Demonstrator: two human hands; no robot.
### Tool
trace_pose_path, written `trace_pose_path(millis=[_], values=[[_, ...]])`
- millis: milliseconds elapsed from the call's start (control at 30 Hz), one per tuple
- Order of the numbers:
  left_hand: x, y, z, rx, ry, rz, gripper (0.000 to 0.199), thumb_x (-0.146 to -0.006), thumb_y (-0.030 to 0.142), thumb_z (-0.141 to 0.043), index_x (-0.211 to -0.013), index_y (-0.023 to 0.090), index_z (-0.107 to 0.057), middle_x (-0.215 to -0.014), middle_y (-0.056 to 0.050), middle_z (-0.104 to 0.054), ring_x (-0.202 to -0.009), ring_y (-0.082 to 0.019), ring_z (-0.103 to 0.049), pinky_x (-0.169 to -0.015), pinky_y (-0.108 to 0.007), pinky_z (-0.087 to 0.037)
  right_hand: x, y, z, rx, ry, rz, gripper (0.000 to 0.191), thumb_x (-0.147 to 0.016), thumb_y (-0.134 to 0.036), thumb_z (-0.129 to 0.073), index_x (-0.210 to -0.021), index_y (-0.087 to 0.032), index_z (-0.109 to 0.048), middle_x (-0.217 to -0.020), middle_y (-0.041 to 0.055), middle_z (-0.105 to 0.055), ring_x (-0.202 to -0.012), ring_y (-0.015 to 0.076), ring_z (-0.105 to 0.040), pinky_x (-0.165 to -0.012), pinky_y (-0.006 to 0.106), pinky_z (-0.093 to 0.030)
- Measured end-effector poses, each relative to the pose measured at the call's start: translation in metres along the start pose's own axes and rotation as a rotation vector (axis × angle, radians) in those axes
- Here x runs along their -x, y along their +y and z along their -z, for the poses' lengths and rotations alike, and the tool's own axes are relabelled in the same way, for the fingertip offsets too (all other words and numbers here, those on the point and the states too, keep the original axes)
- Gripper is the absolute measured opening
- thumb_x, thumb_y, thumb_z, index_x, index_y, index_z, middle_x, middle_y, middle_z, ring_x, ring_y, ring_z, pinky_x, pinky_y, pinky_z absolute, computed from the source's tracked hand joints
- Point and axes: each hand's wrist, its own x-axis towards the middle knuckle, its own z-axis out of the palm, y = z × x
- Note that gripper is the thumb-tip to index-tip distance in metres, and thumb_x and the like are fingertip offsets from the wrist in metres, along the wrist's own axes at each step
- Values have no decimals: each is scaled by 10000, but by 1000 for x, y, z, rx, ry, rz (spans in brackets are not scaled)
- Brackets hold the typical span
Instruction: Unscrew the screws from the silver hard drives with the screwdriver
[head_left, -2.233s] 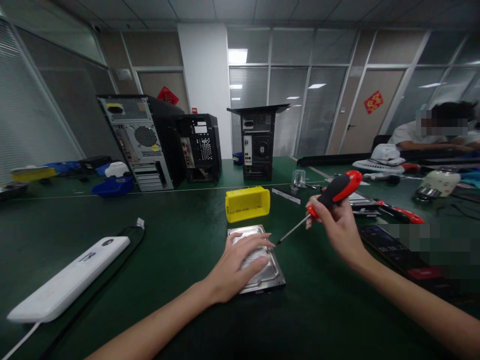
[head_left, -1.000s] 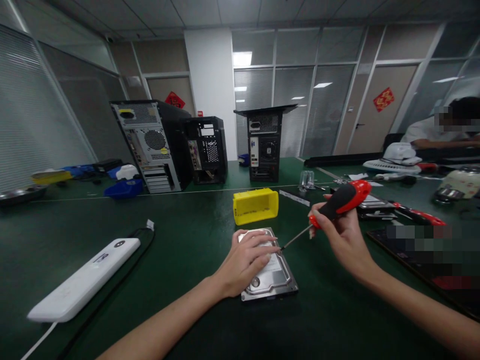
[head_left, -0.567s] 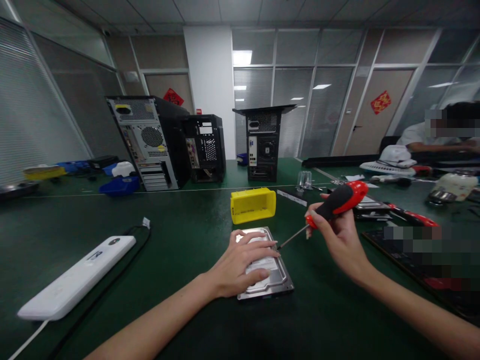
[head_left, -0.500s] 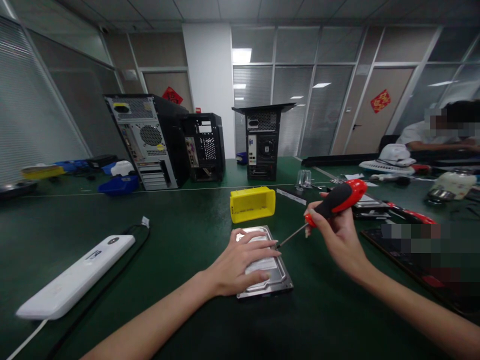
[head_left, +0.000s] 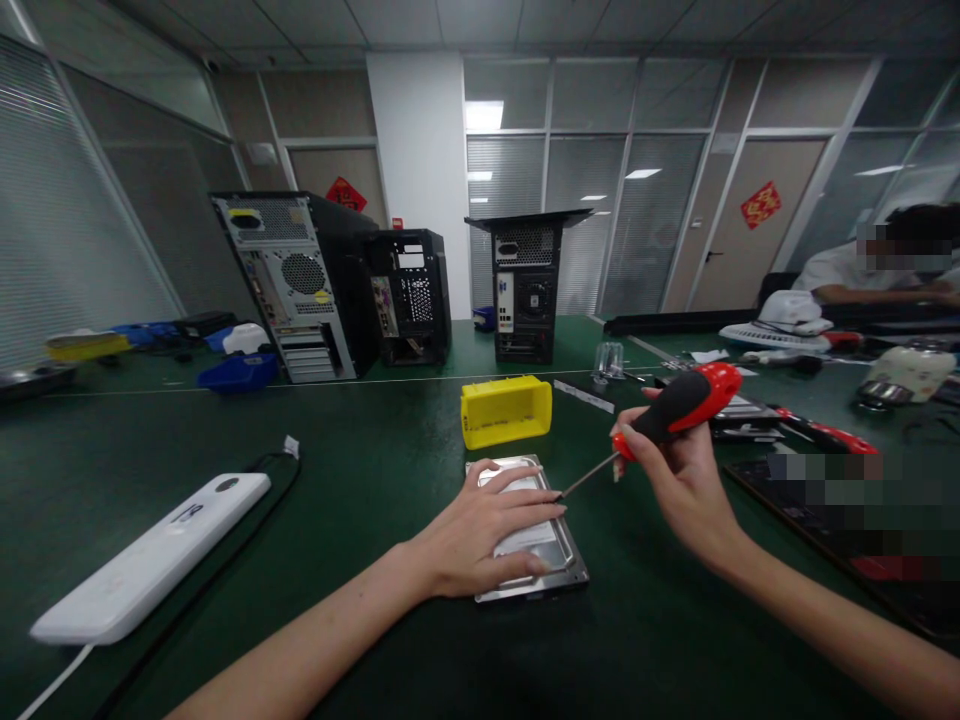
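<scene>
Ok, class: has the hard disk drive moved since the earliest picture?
No, not visibly: judged against the yellow plastic bin, the hard disk drive lies in the same place, just on the bin's near side.

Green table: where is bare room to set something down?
Bare: from the black cable to the yellow bin and left hand; also between the hard drive and right forearm. Crowded: past the right hand, around the loose red-handled tool.
</scene>
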Motion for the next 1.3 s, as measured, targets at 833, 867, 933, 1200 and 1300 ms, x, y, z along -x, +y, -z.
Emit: trace_pose_path(millis=[833,867,933,1200,1300], values=[[0,3,1,-1,33,-5,472,-912,497,-393,-1343,305,-418,-1381,-11,-463,-1355,-288,-234,-1067,-526,-85,-8,-8,-9,-9,-64,23,312,-834,-292,-579,-1089,-258,-404,-878,3,-566,-591,107,-536,-528,265,-498],[0,3,1,-1,34,-5,470,-914,497,-387,-1343,307,-417,-1382,-12,-461,-1354,-291,-234,-1065,-531,-84,-8,-9,-11,-6,-68,26,303,-829,-292,-586,-1073,-254,-410,-875,5,-576,-589,107,-537,-524,263,-496],[0,3,0,-1,38,-1,463,-919,493,-376,-1342,311,-420,-1386,-11,-455,-1353,-296,-237,-1062,-536,-84,-10,-10,-14,6,-78,34,302,-818,-296,-598,-1060,-242,-425,-861,9,-595,-587,107,-537,-521,258,-490],[0,3,1,-14,47,-11,454,-917,485,-380,-1333,311,-434,-1373,-11,-472,-1349,-290,-245,-1064,-501,-110,-30,-12,-29,108,-98,0,317,-726,-369,-675,-930,-170,-535,-792,38,-612,-572,112,-528,-466,245,-436],[0,3,0,-24,52,-12,454,-919,490,-374,-1331,309,-434,-1373,-10,-472,-1350,-285,-241,-1062,-498,-113,-39,-13,-33,140,-106,-46,335,-704,-382,-687,-890,-172,-503,-722,11,-575,-495,88,-472,-412,231,-386]])
